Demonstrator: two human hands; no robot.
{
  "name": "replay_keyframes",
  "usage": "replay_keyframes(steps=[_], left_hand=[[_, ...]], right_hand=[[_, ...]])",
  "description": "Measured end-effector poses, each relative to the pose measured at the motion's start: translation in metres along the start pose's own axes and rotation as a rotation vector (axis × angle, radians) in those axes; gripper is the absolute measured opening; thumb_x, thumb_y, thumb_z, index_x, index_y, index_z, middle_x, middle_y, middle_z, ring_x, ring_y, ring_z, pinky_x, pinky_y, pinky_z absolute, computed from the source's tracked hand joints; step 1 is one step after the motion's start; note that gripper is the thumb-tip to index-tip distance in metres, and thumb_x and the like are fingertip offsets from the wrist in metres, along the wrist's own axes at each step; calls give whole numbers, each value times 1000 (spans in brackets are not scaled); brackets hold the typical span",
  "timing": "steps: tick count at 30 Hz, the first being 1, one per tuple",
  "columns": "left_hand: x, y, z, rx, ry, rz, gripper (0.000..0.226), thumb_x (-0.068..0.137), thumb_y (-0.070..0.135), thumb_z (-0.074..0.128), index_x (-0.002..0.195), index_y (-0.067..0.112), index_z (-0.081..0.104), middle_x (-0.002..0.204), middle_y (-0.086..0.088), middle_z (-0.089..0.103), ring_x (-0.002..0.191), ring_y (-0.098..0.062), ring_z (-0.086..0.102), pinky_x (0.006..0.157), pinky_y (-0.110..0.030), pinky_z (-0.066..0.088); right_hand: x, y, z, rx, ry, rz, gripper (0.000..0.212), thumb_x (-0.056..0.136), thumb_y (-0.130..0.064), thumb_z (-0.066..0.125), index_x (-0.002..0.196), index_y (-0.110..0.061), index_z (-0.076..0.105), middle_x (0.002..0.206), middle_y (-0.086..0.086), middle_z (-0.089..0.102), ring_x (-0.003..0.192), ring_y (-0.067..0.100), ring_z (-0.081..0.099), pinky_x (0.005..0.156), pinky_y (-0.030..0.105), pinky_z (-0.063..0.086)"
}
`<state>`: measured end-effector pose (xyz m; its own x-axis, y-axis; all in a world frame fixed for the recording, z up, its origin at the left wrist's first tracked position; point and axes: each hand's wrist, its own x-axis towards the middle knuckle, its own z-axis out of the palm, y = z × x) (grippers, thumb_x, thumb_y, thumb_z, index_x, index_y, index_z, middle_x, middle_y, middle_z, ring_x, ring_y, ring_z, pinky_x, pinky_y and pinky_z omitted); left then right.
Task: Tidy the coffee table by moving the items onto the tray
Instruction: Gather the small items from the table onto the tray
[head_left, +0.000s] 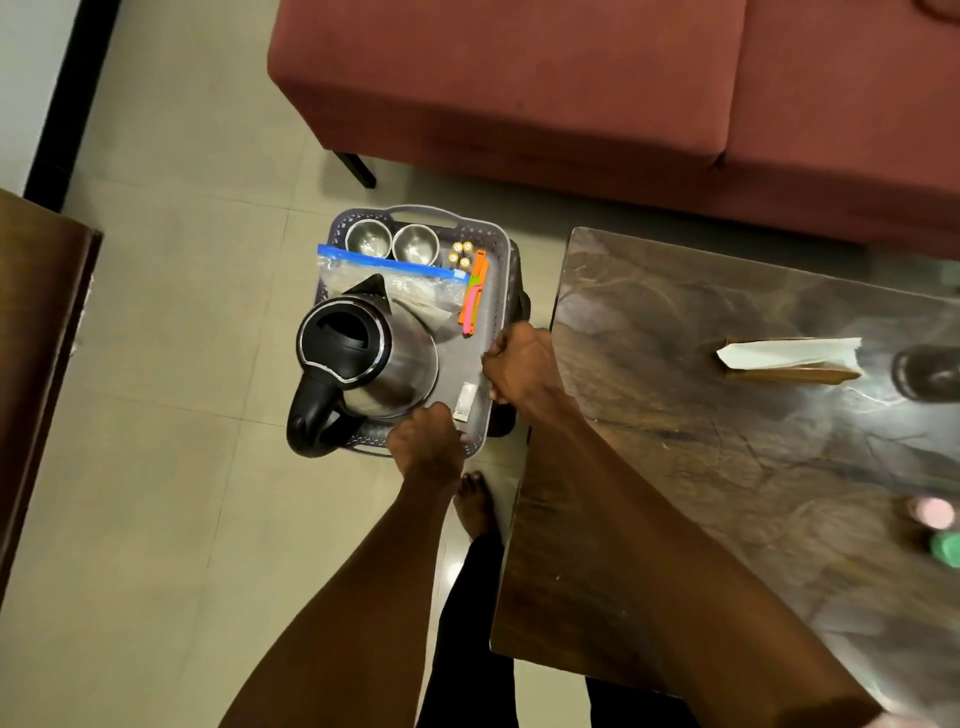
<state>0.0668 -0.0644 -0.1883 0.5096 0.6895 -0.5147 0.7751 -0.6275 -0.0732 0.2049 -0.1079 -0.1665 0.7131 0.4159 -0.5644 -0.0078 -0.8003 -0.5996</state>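
Note:
A grey plastic tray (496, 244) is held above the floor, left of the coffee table (727, 441). My left hand (426, 441) grips its near edge and my right hand (519, 369) grips its right rim. In the tray stand a steel kettle (363, 358) with a black lid and handle, two steel cups (415, 243), several small batteries (461, 253), a zip bag (410, 283), orange and pink clips (475, 296) and a small white packet (465, 401).
On the dark glossy table lie a folded paper holder (789, 358), a dark cup (927, 371), and pink (935, 512) and green (948, 545) items at the right edge. A red sofa (571, 78) stands behind. Wooden furniture (36, 338) is at the left. My foot (475, 501) is on the tiled floor.

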Motion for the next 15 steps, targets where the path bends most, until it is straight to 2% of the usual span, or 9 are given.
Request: replay_keyframes(steps=[2,4,6,9,11,15], left_hand=[[-2,3,-1,1,0,-23,34,82,46,70,102,20,61,103,-2,67,97,-23,67,71,-31,45],[-5,6,-2,2,6,-32,35,81,46,71,102,20,62,103,-3,67,98,-24,67,74,-32,47],[-10,6,-4,7,20,-42,33,80,44,73,99,19,63,102,-4,69,97,-25,68,74,-32,48],[-19,5,-8,15,30,-67,32,78,42,76,96,18,65,101,-4,71,96,-25,69,72,-31,48],[-22,7,-12,5,20,-80,33,78,42,76,98,18,65,102,-4,71,97,-25,69,72,-30,47],[-23,11,-17,9,22,-109,27,85,39,68,101,17,63,107,-7,69,99,-28,68,75,-32,47]], right_hand=[[-3,10,-11,18,16,11,10,85,-16,62,90,-8,60,97,14,67,64,30,69,49,31,58],[-5,23,-21,79,38,25,7,86,-17,63,85,-11,60,97,12,67,46,21,67,37,21,48],[-9,35,-30,143,74,53,6,86,-18,64,83,-14,61,100,13,66,41,18,65,37,19,46],[-21,54,-46,250,115,93,8,87,-17,69,83,-17,61,98,17,65,46,21,68,40,24,51],[-29,67,-58,297,124,98,10,88,-17,69,82,-18,62,88,20,67,45,20,67,40,23,50],[-47,93,-83,272,148,61,10,88,-16,71,80,-16,65,67,7,70,41,14,65,38,22,49]])
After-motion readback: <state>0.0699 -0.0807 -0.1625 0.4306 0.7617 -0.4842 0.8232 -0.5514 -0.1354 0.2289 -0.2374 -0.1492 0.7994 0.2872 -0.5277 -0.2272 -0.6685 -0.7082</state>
